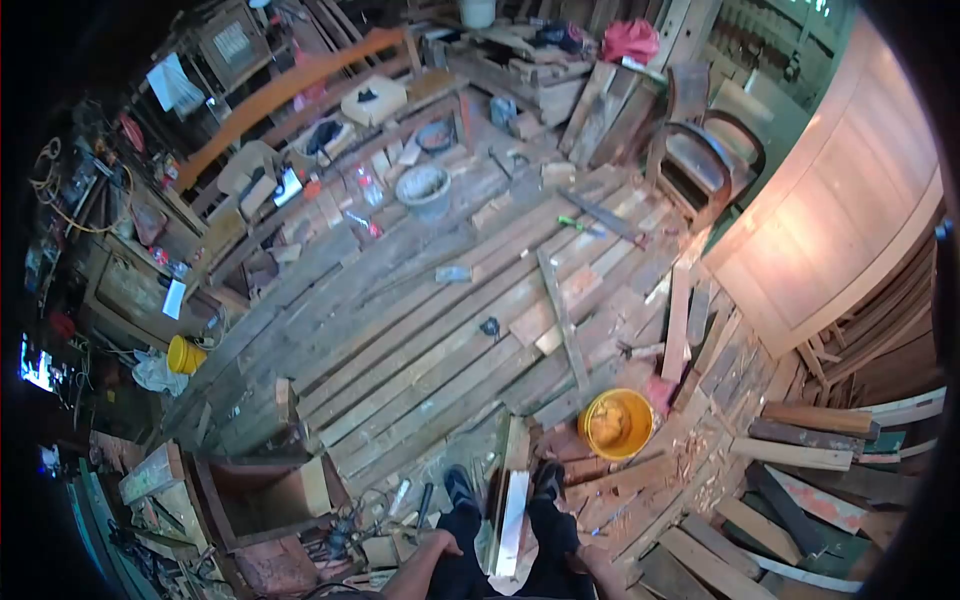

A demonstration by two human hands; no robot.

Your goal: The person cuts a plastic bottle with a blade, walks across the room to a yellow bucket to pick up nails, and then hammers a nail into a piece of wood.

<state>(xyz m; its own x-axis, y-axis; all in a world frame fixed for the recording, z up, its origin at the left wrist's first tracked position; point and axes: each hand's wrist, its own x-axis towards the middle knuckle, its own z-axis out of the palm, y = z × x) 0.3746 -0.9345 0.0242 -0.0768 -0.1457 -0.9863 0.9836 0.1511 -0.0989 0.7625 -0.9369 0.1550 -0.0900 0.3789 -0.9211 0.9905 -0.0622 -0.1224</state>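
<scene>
My left hand (441, 543) rests by my left thigh at the bottom of the view, small and dim; how its fingers lie is not clear. On the other side my right hand (579, 561) is against my right thigh, its fingers mostly hidden. Between my legs a pale wooden board (513, 522) points away from me, its top face brightly lit. Both hands are apart from it. Just past my right foot stands a yellow bucket (590, 432) with something light brown inside. A dark rod-like tool (425, 503) lies left of my left foot.
Long planks (420, 375) cover the floor ahead. A handsaw (603, 214) lies farther off, near a grey bucket (424, 208). At right lean a large wooden panel (830, 190) and a chair frame (697, 160). Offcuts (760, 530) pile up at lower right; an open wooden box (262, 492) sits at left.
</scene>
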